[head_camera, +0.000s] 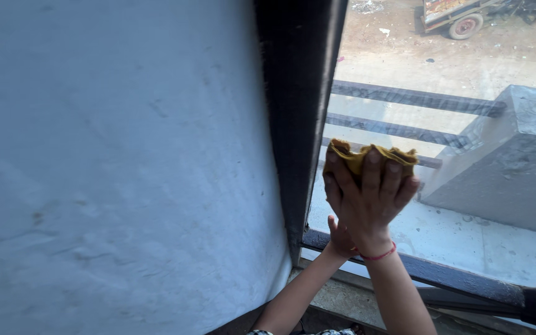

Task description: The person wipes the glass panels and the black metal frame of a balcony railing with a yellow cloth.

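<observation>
My right hand point(370, 198), with a red thread around its wrist, presses a crumpled yellow cloth point(367, 156) flat against the window glass point(466, 124), fingers spread upward over it. The cloth sits just right of the dark upright window frame point(296, 124). My left hand point(337, 241) is lower down, at the dark bottom rail point(454, 279) of the window. My right wrist hides most of it, so its grip is unclear.
A rough white wall point(113, 167) fills the left side. Through the glass I see a grey concrete block point(510, 161), dark railing bars point(404, 96), a pale ledge point(466, 239), and dirt ground with a cart wheel point(465, 26) far above.
</observation>
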